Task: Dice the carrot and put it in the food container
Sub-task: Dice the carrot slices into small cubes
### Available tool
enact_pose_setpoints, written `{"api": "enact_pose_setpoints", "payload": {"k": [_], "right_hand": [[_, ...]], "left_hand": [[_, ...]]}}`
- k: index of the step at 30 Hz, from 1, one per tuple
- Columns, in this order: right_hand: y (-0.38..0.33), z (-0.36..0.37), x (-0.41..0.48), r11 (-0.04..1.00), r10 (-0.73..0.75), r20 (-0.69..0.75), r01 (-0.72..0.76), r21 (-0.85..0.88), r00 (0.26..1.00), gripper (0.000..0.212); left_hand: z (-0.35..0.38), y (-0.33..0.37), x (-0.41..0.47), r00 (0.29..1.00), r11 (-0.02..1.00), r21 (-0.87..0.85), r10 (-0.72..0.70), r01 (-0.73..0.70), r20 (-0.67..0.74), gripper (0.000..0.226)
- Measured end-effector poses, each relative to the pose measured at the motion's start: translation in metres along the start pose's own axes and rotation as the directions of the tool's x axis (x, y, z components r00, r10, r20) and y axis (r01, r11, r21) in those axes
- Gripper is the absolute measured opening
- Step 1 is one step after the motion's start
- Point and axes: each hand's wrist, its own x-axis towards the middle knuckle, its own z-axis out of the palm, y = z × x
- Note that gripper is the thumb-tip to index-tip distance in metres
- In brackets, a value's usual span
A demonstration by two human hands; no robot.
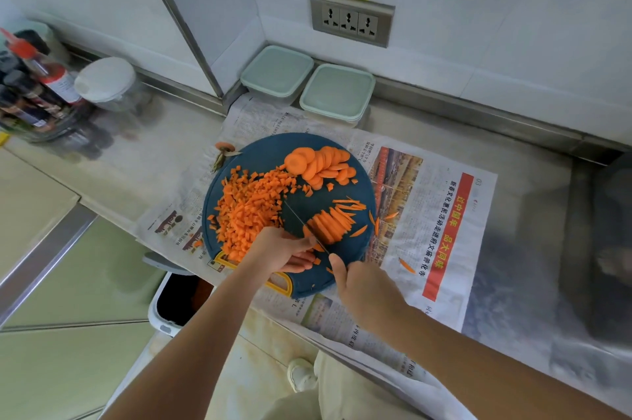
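Observation:
A round dark-blue cutting board [345,277] lies on newspaper. On its left is a heap of diced carrot [248,205]; round carrot slices [319,164] are piled at the back. A short stack of carrot slices [330,224] lies near the front, partly cut into strips. My left hand [285,248] holds that stack from its near end with curled fingers. My right hand [364,289] grips the handle of a knife [304,224], whose blade stands across the stack's near end. Two lidded food containers [277,72] [337,91] stand against the back wall.
Newspaper [431,214] covers the counter under the board. A carrot top [224,147] lies off the board's left edge. A jar with a white lid [106,80] and bottles [37,80] stand at the left. An open bin [181,300] sits below the counter edge. A sink [602,248] is at right.

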Motion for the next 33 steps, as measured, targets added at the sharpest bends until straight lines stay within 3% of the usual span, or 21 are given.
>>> {"api": "enact_pose_setpoints", "payload": {"k": [3,7,10,15,23,33], "right_hand": [[0.000,-0.004,0.007,0.998,0.019,0.029,-0.021,0.064,0.999,0.061],[0.007,-0.011,0.011,0.944,0.027,0.094,-0.056,0.326,0.995,0.054],[0.014,-0.011,0.007,0.886,0.030,0.097,-0.071,0.458,0.995,0.063],[0.028,-0.016,-0.010,0.813,-0.002,0.106,-0.060,0.579,0.994,0.061],[0.027,-0.029,-0.012,0.703,-0.008,0.232,-0.159,0.694,0.973,0.061],[0.023,-0.026,-0.009,0.730,0.000,0.223,-0.152,0.666,0.975,0.063]], "left_hand": [[-0.001,-0.002,0.001,0.999,1.000,0.012,0.026,-0.027,0.028,0.029],[-0.003,0.001,0.000,0.997,0.999,0.033,0.001,-0.003,0.083,0.031],[-0.005,0.000,0.001,0.995,1.000,0.006,-0.019,0.019,0.102,0.032],[-0.006,-0.002,0.005,0.993,1.000,-0.003,-0.015,0.015,0.116,0.035],[-0.002,-0.007,0.006,0.998,0.999,0.021,0.042,-0.043,0.045,0.036],[0.004,-0.007,0.006,1.000,0.997,-0.079,0.026,-0.026,-0.001,0.033]]}}
